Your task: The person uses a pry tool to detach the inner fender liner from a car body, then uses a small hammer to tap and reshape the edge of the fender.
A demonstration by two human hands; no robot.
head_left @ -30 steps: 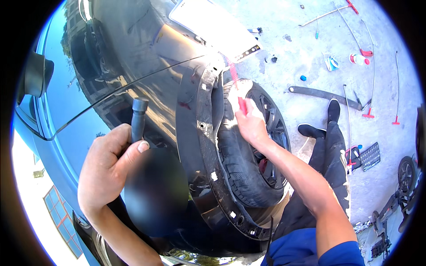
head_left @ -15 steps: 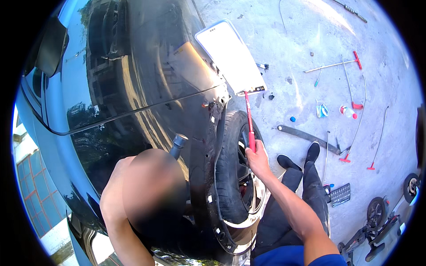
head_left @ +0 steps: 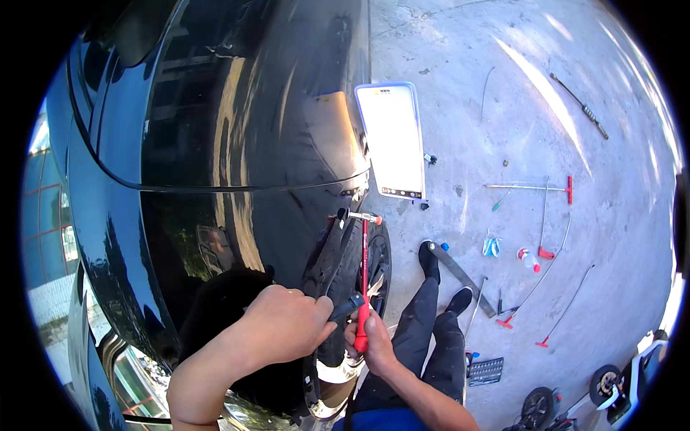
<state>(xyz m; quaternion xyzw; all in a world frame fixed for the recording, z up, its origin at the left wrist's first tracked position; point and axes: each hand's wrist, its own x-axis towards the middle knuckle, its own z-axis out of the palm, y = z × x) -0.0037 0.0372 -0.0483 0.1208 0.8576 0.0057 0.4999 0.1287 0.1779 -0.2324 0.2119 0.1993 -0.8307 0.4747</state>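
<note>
A black car panel (head_left: 287,237) fills the left, with its wheel arch edge and tire (head_left: 381,244) beside my hands. My right hand (head_left: 375,343) is closed around the red handle of a small hammer (head_left: 364,262). The hammer's head, silver with an orange tip, is at the upper end of the arch edge; whether it touches is unclear. My left hand (head_left: 287,325) is wrapped round a dark cylindrical tool (head_left: 348,307), its blunt end pointing toward the hammer handle. The rest of this tool is hidden in my fingers.
A bright white rectangular panel (head_left: 394,144) with a blue edge stands by the car. Red-handled rods (head_left: 550,215), a flat dark bar (head_left: 463,280), a bottle (head_left: 528,258) and a blue mask (head_left: 491,247) lie on the concrete. A bit tray (head_left: 485,371) is near my legs (head_left: 406,327).
My left hand has come right, next to my right hand, bringing the dark tool. The hammer has shifted left and now stands upright along the arch. My view has turned.
</note>
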